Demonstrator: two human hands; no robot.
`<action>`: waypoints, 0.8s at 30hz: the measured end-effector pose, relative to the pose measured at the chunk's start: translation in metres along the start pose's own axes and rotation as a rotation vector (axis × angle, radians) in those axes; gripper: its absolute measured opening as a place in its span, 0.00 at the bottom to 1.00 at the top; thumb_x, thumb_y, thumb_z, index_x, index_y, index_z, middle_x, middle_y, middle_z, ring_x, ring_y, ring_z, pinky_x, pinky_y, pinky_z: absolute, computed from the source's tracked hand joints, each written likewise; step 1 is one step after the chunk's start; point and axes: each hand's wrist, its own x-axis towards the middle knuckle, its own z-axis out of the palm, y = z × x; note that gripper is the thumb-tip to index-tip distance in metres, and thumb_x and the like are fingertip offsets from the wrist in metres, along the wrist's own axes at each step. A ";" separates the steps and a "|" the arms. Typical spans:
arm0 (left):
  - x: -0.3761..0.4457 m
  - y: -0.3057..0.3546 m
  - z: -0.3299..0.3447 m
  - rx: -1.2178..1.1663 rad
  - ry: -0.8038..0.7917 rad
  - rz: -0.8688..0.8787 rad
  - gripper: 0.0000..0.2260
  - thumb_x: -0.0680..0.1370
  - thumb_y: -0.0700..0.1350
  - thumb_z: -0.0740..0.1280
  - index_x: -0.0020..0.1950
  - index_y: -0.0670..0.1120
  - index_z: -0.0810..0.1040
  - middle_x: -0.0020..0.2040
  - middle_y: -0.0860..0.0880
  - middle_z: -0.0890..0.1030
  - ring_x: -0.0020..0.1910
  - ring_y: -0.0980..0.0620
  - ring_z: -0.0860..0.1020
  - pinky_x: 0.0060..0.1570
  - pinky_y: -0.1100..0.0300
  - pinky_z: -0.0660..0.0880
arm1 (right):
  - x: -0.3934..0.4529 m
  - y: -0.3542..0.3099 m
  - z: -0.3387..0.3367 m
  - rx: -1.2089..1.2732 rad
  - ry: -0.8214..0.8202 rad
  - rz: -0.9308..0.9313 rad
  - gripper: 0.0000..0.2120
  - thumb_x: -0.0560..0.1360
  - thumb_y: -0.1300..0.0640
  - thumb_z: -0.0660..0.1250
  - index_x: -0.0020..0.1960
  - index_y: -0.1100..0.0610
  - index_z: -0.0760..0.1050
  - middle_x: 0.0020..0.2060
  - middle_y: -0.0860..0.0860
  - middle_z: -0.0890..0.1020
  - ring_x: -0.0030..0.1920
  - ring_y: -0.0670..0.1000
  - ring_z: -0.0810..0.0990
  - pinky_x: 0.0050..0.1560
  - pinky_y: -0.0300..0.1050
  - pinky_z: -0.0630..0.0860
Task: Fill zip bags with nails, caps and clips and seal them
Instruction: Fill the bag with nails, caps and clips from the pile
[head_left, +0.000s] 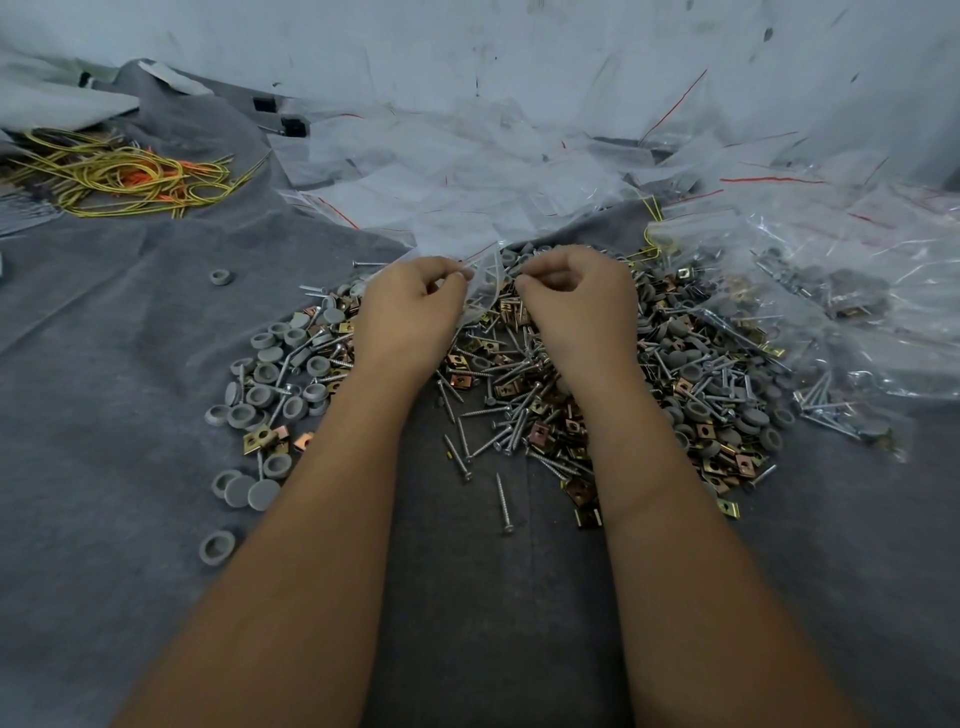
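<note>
Both hands pinch one small clear zip bag (485, 283) above the heap of screws, grey caps and brass clips (524, 395): left hand (410, 306) and right hand (576, 299) at its mouth. Parting the lips evenly should ease filling.

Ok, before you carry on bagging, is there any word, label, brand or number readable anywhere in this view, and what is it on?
None: no readable text anywhere in this view.
Small clear plastic zip bag pinched between the left hand and right hand: no print visible.
Heap of empty clear zip bags with red seal lines: no lettering visible.
Filled clear bags at right: no labels visible.
Small black blocks at the back: too small to tell.
</note>
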 end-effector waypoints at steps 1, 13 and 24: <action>0.000 0.001 0.000 0.008 -0.005 0.004 0.12 0.72 0.52 0.60 0.46 0.56 0.83 0.32 0.52 0.80 0.24 0.59 0.69 0.33 0.59 0.68 | 0.000 -0.001 -0.001 0.058 0.025 0.005 0.09 0.71 0.60 0.73 0.38 0.47 0.79 0.32 0.42 0.80 0.34 0.38 0.79 0.35 0.33 0.75; -0.003 0.004 0.000 0.023 -0.026 0.025 0.14 0.71 0.54 0.60 0.48 0.55 0.84 0.36 0.48 0.83 0.33 0.51 0.76 0.41 0.48 0.78 | -0.006 0.001 0.013 0.060 -0.054 -0.076 0.13 0.73 0.62 0.72 0.57 0.57 0.81 0.42 0.49 0.85 0.44 0.44 0.83 0.48 0.36 0.78; 0.004 0.003 -0.004 -0.204 0.188 -0.095 0.10 0.78 0.41 0.61 0.50 0.47 0.83 0.19 0.59 0.70 0.19 0.60 0.63 0.21 0.68 0.59 | 0.002 0.009 0.002 -0.087 0.030 0.030 0.13 0.78 0.64 0.63 0.59 0.54 0.79 0.48 0.49 0.82 0.49 0.48 0.80 0.51 0.46 0.78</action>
